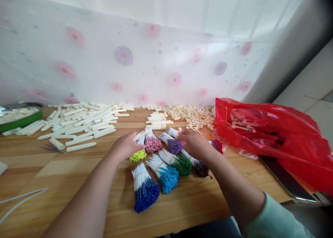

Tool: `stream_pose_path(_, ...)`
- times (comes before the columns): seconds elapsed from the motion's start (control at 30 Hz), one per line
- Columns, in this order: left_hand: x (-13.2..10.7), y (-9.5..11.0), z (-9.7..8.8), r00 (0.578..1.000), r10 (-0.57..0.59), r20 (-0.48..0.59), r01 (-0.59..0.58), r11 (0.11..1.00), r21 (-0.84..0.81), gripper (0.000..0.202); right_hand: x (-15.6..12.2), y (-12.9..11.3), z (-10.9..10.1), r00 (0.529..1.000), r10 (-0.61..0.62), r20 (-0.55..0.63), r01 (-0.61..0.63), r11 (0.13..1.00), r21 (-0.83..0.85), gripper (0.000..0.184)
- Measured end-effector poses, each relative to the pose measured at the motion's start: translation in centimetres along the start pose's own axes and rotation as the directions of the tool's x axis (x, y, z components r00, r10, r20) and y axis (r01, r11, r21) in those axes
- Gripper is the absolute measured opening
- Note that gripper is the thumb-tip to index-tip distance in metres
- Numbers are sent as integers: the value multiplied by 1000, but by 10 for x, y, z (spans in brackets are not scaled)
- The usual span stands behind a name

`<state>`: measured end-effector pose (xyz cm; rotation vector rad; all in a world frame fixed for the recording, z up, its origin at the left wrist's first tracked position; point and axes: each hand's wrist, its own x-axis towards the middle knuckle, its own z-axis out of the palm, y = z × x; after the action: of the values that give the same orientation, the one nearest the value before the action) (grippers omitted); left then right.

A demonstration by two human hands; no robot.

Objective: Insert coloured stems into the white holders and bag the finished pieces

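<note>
In my left hand point(126, 148) is a short cream plastic piece point(141, 135) with slots, pinched between thumb and fingers. Below those fingers lies a bundle of thin white sticks with yellow ends point(137, 156); a pink-ended bundle point(152, 143) is right beside it. My right hand point(194, 143) is curled over an orange-ended bundle point(173, 132), its fingertips mostly hidden, so what they grip is unclear. Nearby lie purple point(174, 145), green point(183, 166), dark brown point(200, 168), light blue point(168, 178) and dark blue point(146, 195) bundles, some with a visible band.
White plastic tubes point(83, 122) are heaped at the back left, near a green-rimmed bowl point(22, 122). Small cream pieces point(191, 114) are piled at the back middle. A red plastic bag point(260, 141) holding pieces stands right, partly over a dark flat device point(286, 179). A white cable point(23, 196) lies left.
</note>
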<state>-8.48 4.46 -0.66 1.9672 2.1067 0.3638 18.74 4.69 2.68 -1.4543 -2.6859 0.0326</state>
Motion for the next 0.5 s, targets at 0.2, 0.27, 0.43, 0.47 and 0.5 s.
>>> stream_pose_path(0.2,-1,-7,5,985,162,52,-159,985,-64,53,25,19,14,994,-27,107,33,998,-53,43)
stream_pose_path(0.27,-2,-4,6,979,200,45,-197,977,-78,51,29,16,22,997,10,81,-4,998,-65,44)
stream_pose_path(0.43,-2,3,5,976,217,-25,-218,970,-110,33,29,-5,22,997,47,-61,-50,998,-50,39)
stream_pose_path(0.47,-3,5,3,977,206,-49,-211,970,-118,31,24,-13,19,995,44,-91,-48,998,-44,36)
stream_pose_path(0.5,-5,6,-1,978,193,-76,-201,971,-128,30,17,-22,17,993,21,-116,-23,1000,-20,32)
